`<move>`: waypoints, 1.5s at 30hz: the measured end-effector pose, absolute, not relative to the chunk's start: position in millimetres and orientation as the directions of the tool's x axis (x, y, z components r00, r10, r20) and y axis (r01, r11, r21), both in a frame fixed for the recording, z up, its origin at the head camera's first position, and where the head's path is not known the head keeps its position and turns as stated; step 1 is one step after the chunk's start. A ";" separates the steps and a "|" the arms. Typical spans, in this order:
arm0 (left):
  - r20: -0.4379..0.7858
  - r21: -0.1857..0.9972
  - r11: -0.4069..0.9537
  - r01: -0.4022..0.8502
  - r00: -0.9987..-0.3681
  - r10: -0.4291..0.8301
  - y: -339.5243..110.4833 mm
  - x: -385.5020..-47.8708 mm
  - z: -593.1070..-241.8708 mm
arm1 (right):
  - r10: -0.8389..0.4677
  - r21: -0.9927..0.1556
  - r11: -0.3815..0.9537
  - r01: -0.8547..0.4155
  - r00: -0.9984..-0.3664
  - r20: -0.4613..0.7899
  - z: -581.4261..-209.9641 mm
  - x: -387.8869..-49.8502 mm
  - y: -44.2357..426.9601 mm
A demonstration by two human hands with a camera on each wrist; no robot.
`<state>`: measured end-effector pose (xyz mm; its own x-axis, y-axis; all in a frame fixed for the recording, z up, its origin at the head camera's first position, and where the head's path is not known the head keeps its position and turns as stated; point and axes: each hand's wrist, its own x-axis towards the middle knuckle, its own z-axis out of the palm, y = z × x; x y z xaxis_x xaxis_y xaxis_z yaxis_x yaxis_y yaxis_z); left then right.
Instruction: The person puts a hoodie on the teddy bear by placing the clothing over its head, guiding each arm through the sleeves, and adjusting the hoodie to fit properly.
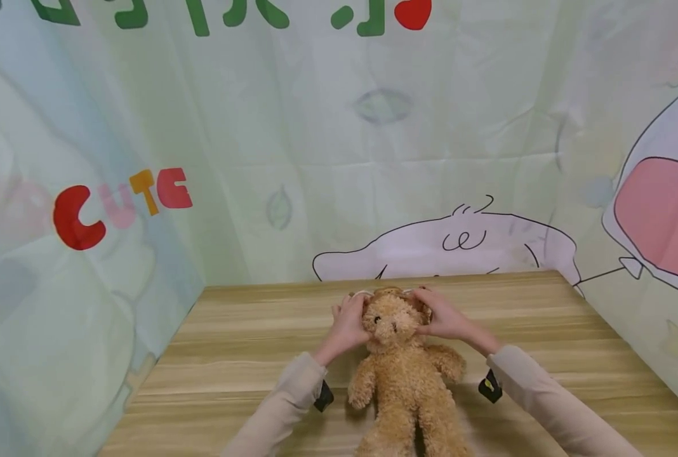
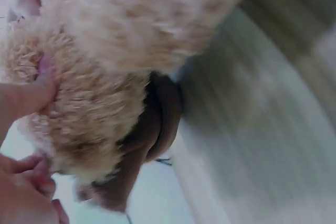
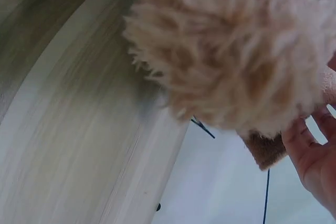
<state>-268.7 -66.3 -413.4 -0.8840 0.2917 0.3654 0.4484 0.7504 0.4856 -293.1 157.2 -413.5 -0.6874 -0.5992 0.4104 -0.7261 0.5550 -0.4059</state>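
A curly-furred light-brown teddy bear [image 1: 405, 381] lies on the table with its head away from me and its face up. My left hand [image 1: 350, 324] grips one side of its head; the thumb presses into the cheek fur in the left wrist view. At the other side of the head, my right hand [image 1: 444, 317] holds on with its thumb near the cheek and fingers up by the ear. Darker brown smooth cloth [image 2: 152, 129] shows behind the head, and a corner of brown cloth [image 3: 264, 150] appears in the right wrist view. Fur hides some fingertips.
The bear is on a wood-grain table [image 1: 247, 355]. Beyond its far edge hangs a pale printed curtain [image 1: 327, 127] with cartoon figures and coloured letters. Black devices [image 1: 490, 386] are strapped at both wrists, close to the bear's arms.
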 end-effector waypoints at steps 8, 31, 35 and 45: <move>0.593 0.308 0.773 0.555 -0.747 0.300 -56.1 -264.7 -429.1 | -0.546 -0.326 0.543 -0.774 -0.620 0.563 -425.4 -293.8 152.8; 0.556 -0.160 0.687 0.708 -0.510 0.656 -64.1 -273.2 -455.5 | -0.732 0.229 0.537 -0.812 -0.315 0.604 -456.3 -292.9 151.8; 0.584 -0.366 0.609 0.703 -0.336 0.739 -65.4 -274.4 -460.9 | -0.789 0.357 0.427 -0.831 -0.150 0.595 -460.2 -294.1 150.1; 0.482 -0.021 0.566 0.824 -0.488 0.728 -93.1 -270.0 -460.3 | -0.792 0.058 0.504 -0.862 -0.435 0.429 -458.1 -289.8 186.0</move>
<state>-270.0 -93.1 -460.3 -0.4879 0.7278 0.4819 0.8238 0.5664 -0.0213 -289.8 186.0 -458.1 -0.4345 -0.7918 0.4292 -0.8617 0.5041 0.0576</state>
